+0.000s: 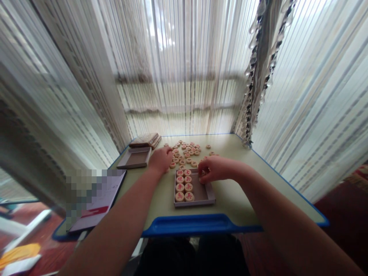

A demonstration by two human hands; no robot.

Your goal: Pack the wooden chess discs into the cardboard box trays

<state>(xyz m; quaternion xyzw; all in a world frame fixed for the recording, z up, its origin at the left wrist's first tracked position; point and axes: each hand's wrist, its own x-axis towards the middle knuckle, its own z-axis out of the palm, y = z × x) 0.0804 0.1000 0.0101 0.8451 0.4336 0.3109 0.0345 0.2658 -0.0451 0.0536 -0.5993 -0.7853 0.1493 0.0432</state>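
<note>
A shallow cardboard box point(198, 204) stands on the table in front of me. Two columns of round wooden Chinese chess pieces with red characters point(188, 188) fill its left side. Over the box's far right corner, my right hand point(212, 168) is closed in a pinch on a Chinese chess piece point(203, 173), mostly hidden by the fingers. My left hand point(161, 158) is at the left edge of a loose pile of pieces point(188, 150), its fingers curled. What those fingers hold, if anything, is hidden.
The box's lid point(133, 166) lies open side up at the left, before a folded brown-and-white item point(144, 140). A clipboard-like pad with paper point(100, 199) rests at the table's left edge. A blue pen trough point(189, 225) lines the near edge; striped curtains point(184, 92) hang behind.
</note>
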